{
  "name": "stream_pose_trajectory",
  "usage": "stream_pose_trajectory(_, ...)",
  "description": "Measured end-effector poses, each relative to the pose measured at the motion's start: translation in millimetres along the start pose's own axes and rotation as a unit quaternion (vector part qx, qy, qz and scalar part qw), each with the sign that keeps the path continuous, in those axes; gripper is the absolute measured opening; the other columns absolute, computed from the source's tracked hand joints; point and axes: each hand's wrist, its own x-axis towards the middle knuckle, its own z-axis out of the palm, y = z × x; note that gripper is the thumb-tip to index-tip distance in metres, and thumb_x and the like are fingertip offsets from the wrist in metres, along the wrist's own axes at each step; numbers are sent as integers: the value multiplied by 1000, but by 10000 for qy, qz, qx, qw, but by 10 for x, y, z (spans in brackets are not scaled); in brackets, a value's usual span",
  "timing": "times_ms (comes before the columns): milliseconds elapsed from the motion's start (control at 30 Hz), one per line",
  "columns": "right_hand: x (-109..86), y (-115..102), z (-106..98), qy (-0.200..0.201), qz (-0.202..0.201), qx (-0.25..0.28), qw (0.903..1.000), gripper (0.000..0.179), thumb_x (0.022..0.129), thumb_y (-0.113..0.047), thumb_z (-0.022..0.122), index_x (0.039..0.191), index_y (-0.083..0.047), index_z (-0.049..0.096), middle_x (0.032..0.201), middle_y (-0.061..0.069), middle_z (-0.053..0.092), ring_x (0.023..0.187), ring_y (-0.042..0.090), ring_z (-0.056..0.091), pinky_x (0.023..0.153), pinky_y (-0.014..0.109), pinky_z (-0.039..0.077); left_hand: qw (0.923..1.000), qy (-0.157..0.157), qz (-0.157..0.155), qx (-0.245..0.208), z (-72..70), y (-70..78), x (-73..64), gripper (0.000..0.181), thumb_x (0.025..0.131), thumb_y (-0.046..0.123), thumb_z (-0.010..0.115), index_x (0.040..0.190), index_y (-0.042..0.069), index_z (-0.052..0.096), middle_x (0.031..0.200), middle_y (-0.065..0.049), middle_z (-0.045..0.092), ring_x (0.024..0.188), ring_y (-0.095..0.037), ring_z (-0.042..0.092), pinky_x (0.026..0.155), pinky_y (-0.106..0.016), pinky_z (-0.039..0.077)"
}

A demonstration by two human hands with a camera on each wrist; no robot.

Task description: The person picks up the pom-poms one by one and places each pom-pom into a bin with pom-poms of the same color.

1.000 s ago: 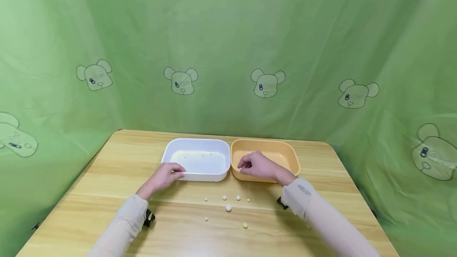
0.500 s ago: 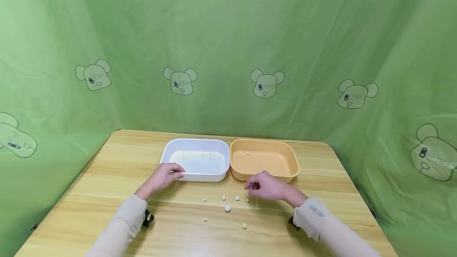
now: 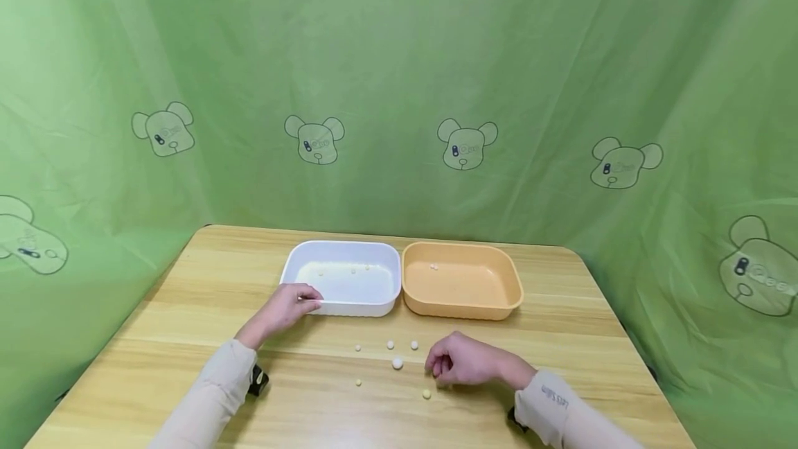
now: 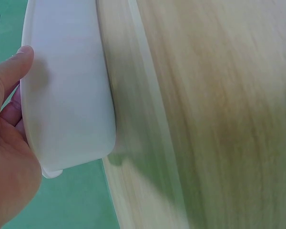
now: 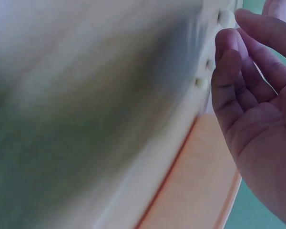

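Across the middle of the frame, two rounded rectangular trays stand upright, side by side, on a wood-grain table (image 3: 573, 331); I cannot tell whether their neighbouring rims touch. The arrangement apparently keeps both within reach of the person seated at the lower edge.

Left of centre, the left hand (image 3: 289, 305) grips the white tray (image 3: 358, 310) near its lower-left corner, thumb against the outer wall and fingers over the rim, clamped on it. In my judgement, this hold serves to steady the tray.

Right of centre and lower, the right hand (image 3: 470, 360) is poised low with its fingers bent and the tips close together. Whether anything is pinched between them, neither view lets me establish. Just beside its fingertips lies a yellow ball (image 3: 427, 394); the low posture looks suited to handling so small an item.

Also loose at lower centre: a large white ball (image 3: 397, 364), two mid-sized white balls (image 3: 390, 345), a small white ball (image 3: 358, 348) and a small yellow ball (image 3: 358, 382), all apart.

Contents: the white tray holds three tiny pale balls (image 3: 353, 271), spaced out towards its upper side. The orange tray (image 3: 461, 311) holds two tiny white balls (image 3: 433, 267), close together at upper left.
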Motion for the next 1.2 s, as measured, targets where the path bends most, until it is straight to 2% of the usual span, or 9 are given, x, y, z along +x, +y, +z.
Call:
stream_pose_trajectory(267, -5, -10, 97, -254, 16, -238, 9994, 22, 75, -4, 74, 95, -11, 68, 77, -10, 60, 70, -1, 55, 64, 19, 49, 10000, -21, 78, 26, -2, -11, 0, 5, 87, 15, 68, 91, 14, 72, 87, 5, 67, 80, -11, 60, 74, -30, 50)
stream_pose_trajectory(567, 25, -19, 168, -217, -89, -481, 9986, 22, 73, -8, 78, 92, -13, 68, 75, -12, 58, 68, -2, 52, 63, 17, 48, 9999, -20, 96, 75, 4, -7, -4, 5, 87, 15, 68, 90, 14, 72, 87, 6, 67, 80, -11, 60, 74, -30, 50)
stream_pose_trajectory(833, 44, 12, 189, -276, -332, -680, 9967, 15, 77, -12, 77, 88, -17, 68, 74, -15, 56, 67, -4, 52, 61, 16, 47, 9999, -22, 156, 43, 5, 0, -4, 5, 87, 15, 68, 90, 14, 72, 86, 6, 67, 80, -11, 60, 75, -31, 50)
stream_pose_trajectory(1033, 54, -9, 179, -282, -306, -698, 9967, 12, 79, -12, 76, 86, -18, 69, 73, -15, 55, 66, -5, 51, 59, 16, 47, 9999, 8, 145, 76, -2, -5, 7, 5, 87, 15, 68, 90, 15, 72, 86, 6, 67, 80, -11, 60, 75, -30, 50)
stream_pose_trajectory(1200, 54, -18, 187, -351, -293, -738, 9962, 15, 77, -12, 76, 90, -18, 69, 73, -15, 55, 67, -4, 51, 62, 16, 47, 9998, 13, 173, 83, -2, -11, 6, 5, 87, 15, 68, 90, 14, 72, 86, 6, 67, 80, -11, 60, 75, -31, 50)
